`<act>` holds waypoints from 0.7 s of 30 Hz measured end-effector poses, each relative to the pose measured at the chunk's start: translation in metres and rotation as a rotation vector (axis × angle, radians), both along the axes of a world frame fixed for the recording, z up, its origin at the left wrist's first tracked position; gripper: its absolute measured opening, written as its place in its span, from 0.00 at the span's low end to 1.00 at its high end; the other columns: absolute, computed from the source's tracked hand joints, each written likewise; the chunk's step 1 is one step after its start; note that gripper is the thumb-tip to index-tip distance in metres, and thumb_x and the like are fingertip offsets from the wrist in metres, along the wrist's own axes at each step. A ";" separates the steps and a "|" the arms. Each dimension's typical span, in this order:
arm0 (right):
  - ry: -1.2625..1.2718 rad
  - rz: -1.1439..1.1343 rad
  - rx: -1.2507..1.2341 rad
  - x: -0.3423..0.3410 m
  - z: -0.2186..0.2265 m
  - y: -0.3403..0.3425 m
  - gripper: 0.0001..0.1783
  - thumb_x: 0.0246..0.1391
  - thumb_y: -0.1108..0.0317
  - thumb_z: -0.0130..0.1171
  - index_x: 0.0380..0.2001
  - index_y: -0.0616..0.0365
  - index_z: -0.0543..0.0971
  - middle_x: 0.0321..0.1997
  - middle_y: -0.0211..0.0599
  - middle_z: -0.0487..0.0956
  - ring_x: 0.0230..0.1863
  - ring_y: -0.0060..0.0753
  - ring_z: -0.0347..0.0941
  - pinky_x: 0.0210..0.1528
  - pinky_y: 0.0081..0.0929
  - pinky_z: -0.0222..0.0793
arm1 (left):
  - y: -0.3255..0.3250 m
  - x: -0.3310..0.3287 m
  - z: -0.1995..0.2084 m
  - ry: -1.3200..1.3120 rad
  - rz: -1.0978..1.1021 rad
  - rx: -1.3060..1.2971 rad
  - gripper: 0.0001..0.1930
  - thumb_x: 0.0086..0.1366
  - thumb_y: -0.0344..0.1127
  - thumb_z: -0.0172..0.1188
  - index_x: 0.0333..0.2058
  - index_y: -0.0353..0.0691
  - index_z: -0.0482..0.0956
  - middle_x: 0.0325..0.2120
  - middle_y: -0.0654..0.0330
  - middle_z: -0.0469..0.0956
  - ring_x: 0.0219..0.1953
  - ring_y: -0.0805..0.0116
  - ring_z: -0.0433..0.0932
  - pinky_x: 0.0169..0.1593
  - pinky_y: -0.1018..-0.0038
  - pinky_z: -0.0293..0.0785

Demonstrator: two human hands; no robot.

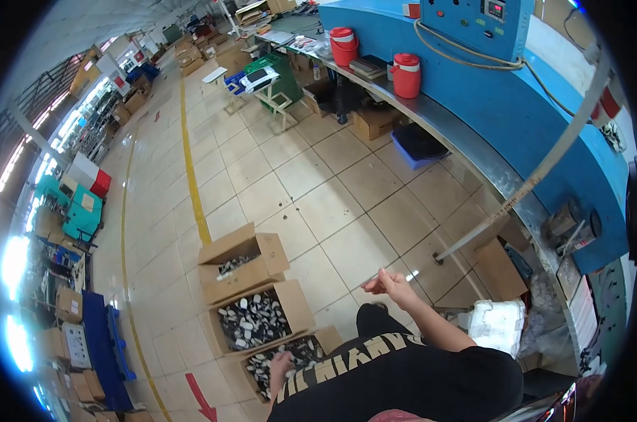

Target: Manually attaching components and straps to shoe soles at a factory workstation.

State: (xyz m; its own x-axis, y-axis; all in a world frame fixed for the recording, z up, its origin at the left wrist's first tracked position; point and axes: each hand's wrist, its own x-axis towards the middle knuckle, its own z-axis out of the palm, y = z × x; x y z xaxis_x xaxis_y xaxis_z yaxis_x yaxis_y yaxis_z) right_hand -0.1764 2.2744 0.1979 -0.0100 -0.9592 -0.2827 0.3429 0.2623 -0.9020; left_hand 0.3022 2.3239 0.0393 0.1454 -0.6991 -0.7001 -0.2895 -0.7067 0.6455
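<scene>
My right hand [391, 288] is raised over the tiled floor, its fingers pinched together. A small thin piece seems to stick out past the fingertips, too small to name. Lower and to the left, my left hand [281, 366] hangs over an open cardboard box [327, 339] of small black and white pieces; its fingers are too small and blurred to read. Just beyond stands a second open box [295, 307], filled with similar black and white pieces [254, 322]. Farther off, a third box [268, 254] holds fewer of them.
A blue machine with a long metal ledge [466, 143] curves along the right, carrying two red jugs [406, 76]. A slanted metal pole [515, 197] reaches the floor near my right arm. White foam [496, 325] lies beside me. Yellow lines [190, 162] mark the floor.
</scene>
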 end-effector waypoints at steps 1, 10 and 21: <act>0.013 -0.030 0.112 -0.007 -0.006 -0.013 0.30 0.70 0.50 0.36 0.39 0.63 0.82 0.43 0.41 0.82 0.42 0.31 0.79 0.47 0.28 0.74 | -0.025 -0.031 0.018 -0.041 -0.166 -0.021 0.17 0.62 0.40 0.61 0.46 0.37 0.79 0.28 0.61 0.80 0.26 0.71 0.79 0.29 0.76 0.74; 0.153 -0.060 0.207 -0.088 -0.052 -0.260 0.33 0.65 0.72 0.44 0.71 0.45 0.50 0.48 0.40 0.79 0.46 0.28 0.76 0.47 0.28 0.72 | -0.311 -0.038 -0.024 -0.269 -0.541 -0.091 0.18 0.64 0.45 0.58 0.45 0.38 0.79 0.34 0.58 0.82 0.34 0.66 0.81 0.38 0.71 0.75; 0.444 -0.002 0.025 -0.117 0.044 -0.698 0.13 0.56 0.63 0.63 0.26 0.59 0.73 0.18 0.28 0.74 0.18 0.16 0.70 0.19 0.19 0.66 | -0.611 -0.045 -0.009 -0.565 -0.567 -0.074 0.17 0.65 0.46 0.56 0.42 0.38 0.80 0.31 0.56 0.82 0.34 0.64 0.81 0.39 0.68 0.75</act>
State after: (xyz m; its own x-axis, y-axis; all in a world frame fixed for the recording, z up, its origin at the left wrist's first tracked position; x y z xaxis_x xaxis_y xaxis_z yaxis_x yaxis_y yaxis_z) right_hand -0.2937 1.5765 0.2418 -0.1378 -0.9518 -0.2740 -0.0759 0.2860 -0.9552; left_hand 0.2575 1.7131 0.0303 0.0730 -0.8143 -0.5758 -0.8882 -0.3156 0.3338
